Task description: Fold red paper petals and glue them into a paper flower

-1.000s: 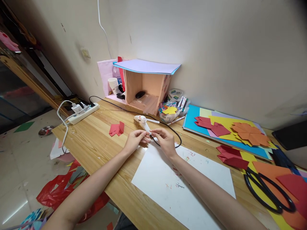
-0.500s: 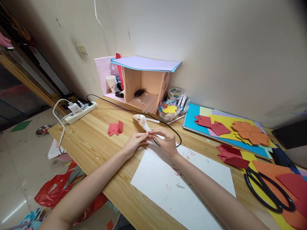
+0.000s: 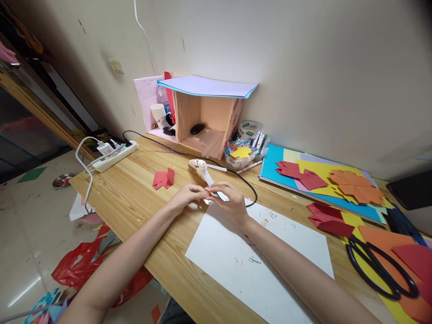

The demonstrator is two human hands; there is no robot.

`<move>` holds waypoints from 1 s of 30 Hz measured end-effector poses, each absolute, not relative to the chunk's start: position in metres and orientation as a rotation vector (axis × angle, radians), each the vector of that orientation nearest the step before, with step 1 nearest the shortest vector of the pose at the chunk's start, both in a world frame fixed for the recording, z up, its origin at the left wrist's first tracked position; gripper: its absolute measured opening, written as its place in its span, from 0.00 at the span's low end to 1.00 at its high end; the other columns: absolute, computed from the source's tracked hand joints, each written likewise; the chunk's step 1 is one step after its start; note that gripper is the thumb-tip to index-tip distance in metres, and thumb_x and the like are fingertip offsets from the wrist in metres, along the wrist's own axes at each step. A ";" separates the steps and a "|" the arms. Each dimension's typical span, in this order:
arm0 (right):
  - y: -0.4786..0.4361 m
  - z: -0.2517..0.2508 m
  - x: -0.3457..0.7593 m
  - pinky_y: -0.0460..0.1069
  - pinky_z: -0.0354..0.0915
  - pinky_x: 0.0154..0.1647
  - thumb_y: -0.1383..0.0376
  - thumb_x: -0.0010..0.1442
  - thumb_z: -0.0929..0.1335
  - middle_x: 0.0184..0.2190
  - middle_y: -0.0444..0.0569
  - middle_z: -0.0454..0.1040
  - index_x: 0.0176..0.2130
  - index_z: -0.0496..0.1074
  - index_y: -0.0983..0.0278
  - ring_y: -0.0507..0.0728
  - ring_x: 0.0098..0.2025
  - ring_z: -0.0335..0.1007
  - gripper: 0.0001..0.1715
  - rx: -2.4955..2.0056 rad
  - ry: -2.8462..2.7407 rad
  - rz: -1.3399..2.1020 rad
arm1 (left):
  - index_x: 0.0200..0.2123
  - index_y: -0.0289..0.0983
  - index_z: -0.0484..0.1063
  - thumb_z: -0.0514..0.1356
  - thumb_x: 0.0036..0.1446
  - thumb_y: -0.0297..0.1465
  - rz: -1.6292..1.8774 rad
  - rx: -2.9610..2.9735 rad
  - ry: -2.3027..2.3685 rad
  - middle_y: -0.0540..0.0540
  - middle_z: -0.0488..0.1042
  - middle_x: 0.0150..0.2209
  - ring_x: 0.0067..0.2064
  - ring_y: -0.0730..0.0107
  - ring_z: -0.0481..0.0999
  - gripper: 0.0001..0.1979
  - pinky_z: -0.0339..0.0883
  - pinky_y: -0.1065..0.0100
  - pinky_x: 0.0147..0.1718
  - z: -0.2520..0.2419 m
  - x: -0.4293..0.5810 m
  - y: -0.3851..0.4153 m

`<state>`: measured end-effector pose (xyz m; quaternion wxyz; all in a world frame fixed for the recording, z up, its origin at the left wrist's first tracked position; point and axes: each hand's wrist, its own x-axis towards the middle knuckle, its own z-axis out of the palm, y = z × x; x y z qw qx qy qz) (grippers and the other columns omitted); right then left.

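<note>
Above the near edge of the desk my left hand (image 3: pixel 187 198) and my right hand (image 3: pixel 230 201) meet at the fingertips, thumbs and fingers pinched together. Whatever they pinch is too small or hidden to make out. Just behind them a white hot glue gun (image 3: pixel 204 172) stands on the desk, a glue stick (image 3: pixel 216 167) poking out to the right; my right fingers partly cover its handle. To the left lies a folded red paper piece (image 3: pixel 163 178). Under my right forearm is a white sheet (image 3: pixel 216 261) with coloured marks.
A cardboard box (image 3: pixel 212 110) with a lilac roof stands against the wall. Beside it is a plastic tub (image 3: pixel 238 159) of scraps and markers. Coloured paper (image 3: pixel 275 164), red and orange cutouts and black-handled scissors (image 3: pixel 374 270) lie right. A power strip (image 3: pixel 116 157) sits left; a black cable (image 3: pixel 252 186) crosses the desk.
My left hand has drawn slightly left and down, its fingertips still meeting those of my right hand. The whole view has shifted a little; the glue gun and papers stay put.
</note>
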<state>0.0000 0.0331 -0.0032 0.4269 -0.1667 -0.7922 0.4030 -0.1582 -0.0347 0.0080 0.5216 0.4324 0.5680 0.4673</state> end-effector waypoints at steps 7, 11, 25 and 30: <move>0.034 -0.003 0.000 0.54 0.64 0.43 0.61 0.50 0.69 0.34 0.49 0.74 0.36 0.74 0.57 0.58 0.39 0.68 0.10 -0.468 -1.955 1.015 | 0.23 0.34 0.74 0.61 0.44 0.42 1.140 1.010 1.412 0.51 0.69 0.19 0.21 0.79 0.63 0.15 0.53 0.76 0.20 0.007 -0.151 -0.034; 0.035 -0.003 0.000 0.54 0.65 0.41 0.62 0.48 0.70 0.34 0.49 0.74 0.36 0.74 0.58 0.57 0.38 0.68 0.11 -0.504 -1.906 1.015 | 0.24 0.34 0.74 0.61 0.43 0.43 1.196 0.928 1.480 0.48 0.72 0.22 0.22 0.78 0.65 0.16 0.56 0.76 0.21 0.010 -0.149 -0.033; 0.035 -0.006 -0.007 0.53 0.64 0.41 0.60 0.45 0.71 0.28 0.46 0.75 0.23 0.71 0.61 0.55 0.34 0.70 0.08 -0.582 -1.525 1.536 | 0.26 0.34 0.73 0.59 0.47 0.40 1.311 1.138 1.414 0.48 0.73 0.25 0.28 0.74 0.69 0.14 0.64 0.72 0.31 0.020 -0.145 -0.036; 0.037 -0.013 -0.011 0.52 0.63 0.45 0.56 0.49 0.68 0.32 0.47 0.75 0.26 0.73 0.61 0.55 0.39 0.70 0.11 -0.551 -1.264 1.895 | 0.27 0.34 0.74 0.59 0.48 0.38 1.534 1.200 1.527 0.48 0.73 0.26 0.27 0.74 0.68 0.11 0.63 0.72 0.29 0.019 -0.143 -0.036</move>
